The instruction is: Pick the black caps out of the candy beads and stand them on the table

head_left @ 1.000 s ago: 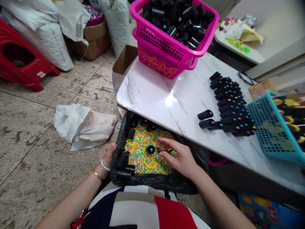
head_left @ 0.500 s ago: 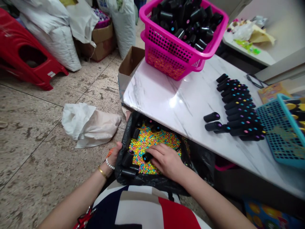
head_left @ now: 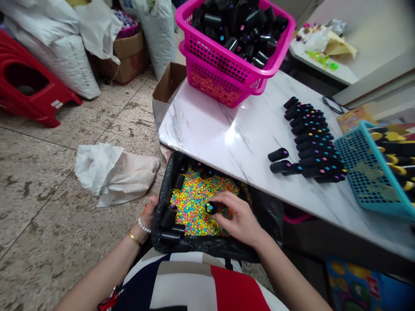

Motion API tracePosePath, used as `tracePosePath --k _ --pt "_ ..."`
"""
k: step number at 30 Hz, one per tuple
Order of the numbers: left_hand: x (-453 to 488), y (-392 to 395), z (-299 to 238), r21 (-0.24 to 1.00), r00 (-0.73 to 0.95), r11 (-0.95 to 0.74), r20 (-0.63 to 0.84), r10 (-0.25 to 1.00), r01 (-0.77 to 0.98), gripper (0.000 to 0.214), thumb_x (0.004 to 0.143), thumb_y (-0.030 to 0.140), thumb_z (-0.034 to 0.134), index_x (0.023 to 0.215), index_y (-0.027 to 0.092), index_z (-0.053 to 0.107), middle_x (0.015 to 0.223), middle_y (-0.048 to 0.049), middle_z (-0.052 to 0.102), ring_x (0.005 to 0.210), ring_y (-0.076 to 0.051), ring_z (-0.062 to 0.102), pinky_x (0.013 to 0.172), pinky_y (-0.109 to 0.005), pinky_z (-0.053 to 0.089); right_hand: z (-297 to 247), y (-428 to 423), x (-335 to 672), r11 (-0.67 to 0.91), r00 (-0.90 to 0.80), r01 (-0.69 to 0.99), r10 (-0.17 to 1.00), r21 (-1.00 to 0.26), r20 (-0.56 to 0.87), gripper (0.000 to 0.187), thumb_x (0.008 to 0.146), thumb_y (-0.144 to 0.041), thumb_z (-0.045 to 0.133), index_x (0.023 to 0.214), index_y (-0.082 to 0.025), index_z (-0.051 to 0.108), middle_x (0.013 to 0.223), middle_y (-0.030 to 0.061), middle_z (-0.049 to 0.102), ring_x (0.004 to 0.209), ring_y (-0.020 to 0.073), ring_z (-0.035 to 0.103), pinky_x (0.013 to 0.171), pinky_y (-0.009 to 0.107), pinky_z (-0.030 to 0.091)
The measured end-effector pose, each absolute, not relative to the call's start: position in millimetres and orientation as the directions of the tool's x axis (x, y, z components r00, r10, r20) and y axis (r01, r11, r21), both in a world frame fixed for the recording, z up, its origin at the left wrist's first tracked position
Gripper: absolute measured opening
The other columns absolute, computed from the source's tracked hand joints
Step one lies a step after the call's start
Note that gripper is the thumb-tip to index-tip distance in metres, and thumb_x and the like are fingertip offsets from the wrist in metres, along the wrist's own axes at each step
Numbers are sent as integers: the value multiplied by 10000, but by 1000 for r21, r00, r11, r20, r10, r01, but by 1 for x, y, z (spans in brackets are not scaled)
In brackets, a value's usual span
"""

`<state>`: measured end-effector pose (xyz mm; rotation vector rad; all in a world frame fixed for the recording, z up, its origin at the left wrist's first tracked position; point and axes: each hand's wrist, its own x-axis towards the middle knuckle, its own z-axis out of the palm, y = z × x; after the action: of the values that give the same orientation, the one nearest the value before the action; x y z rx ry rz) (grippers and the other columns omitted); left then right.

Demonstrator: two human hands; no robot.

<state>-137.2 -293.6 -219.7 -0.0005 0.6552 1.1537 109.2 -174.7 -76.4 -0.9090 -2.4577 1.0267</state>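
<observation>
A box lined with a black plastic bag [head_left: 159,181] sits in front of me, holding many small multicoloured beads [head_left: 191,203]. My right hand [head_left: 238,216] pinches a small black tube [head_left: 211,207] just over the beads, its end facing me with coloured beads showing in it. At the box's left side, my left hand [head_left: 149,214] grips the wall; the thumb shows and the other fingers are mostly hidden. More black tubes [head_left: 170,235] lie along the left inside of the box, partly on the beads.
A white marble-patterned table [head_left: 207,134] borders the box. Stacked pink baskets [head_left: 223,71] of black tubes stand on it, with rows of black tubes [head_left: 311,138] and a blue basket [head_left: 366,172] at right. A white bag [head_left: 113,175] and red stool [head_left: 32,82] are on the floor.
My right hand has shifted slightly right and lifted; the tube in it has turned so its bead-filled end shows. My left hand stays at the box's side. The view has shifted a little.
</observation>
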Motion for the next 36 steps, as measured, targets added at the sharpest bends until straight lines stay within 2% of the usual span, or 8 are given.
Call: tracePosePath --k 3,9,17,21,24,26,31,36 --pt "-137 -293 -218 332 257 463 -509 821 -822 634 729 732 616 1005 175 740 857 -110 743 905 -352 686 804 -439 553 -71 -173 117 455 -691 410 721 -791 57 285 812 -157 641 1089 -225 636 1035 66 662 955 199 646 842 335 541" --pt "-130 -290 -215 311 215 475 -603 768 -823 674 763 790 478 939 188 725 789 -86 736 756 -297 677 702 -415 548 -86 -157 122 588 -722 434 680 -682 127 362 782 -91 584 1119 -219 620 1085 63 676 1001 195 649 890 353 538" --pt "-137 -290 -212 294 211 479 -629 749 -827 608 828 710 475 1009 182 717 850 -96 749 839 -301 694 761 -391 546 -98 -161 107 912 -921 386 390 -140 -2 305 902 -103 526 1172 -144 663 957 131 675 880 254 593 794 410 543" --pt "-135 -290 -211 275 208 472 -639 740 -838 581 879 666 419 976 188 733 866 -89 758 816 -283 703 803 -392 552 -94 -168 106 849 -911 395 412 -351 -28 331 879 -76 539 1166 -188 659 978 90 690 908 218 609 829 362 541" --pt "-135 -290 -211 263 209 465 -639 740 -845 589 873 668 428 1010 187 737 922 -97 761 836 -290 703 797 -393 559 -87 -166 115 625 -839 399 545 -671 8 385 814 -41 575 1137 -231 662 1057 41 706 979 177 645 888 323 534" --pt "-136 -291 -212 259 216 472 -639 738 -843 596 881 667 414 987 184 746 915 -94 764 793 -283 705 768 -389 564 -82 -165 122 466 -757 422 653 -777 -19 352 796 -68 617 1098 -238 677 1046 29 716 957 171 668 871 315 541" --pt "-139 -290 -213 300 231 483 -599 766 -822 580 758 744 571 911 223 777 857 -36 771 750 -266 716 717 -364 574 -70 -174 132 185 -580 428 807 -885 -112 290 790 -202 725 1076 -224 682 1004 44 734 884 191 695 809 329 571" --pt "-142 -291 -217 287 292 503 -547 785 -815 583 473 671 835 862 238 806 802 -19 771 718 -253 721 684 -306 587 -47 -170 147 251 -364 450 928 -857 81 282 786 -261 755 1055 -227 678 984 42 727 856 193 687 788 323 560"
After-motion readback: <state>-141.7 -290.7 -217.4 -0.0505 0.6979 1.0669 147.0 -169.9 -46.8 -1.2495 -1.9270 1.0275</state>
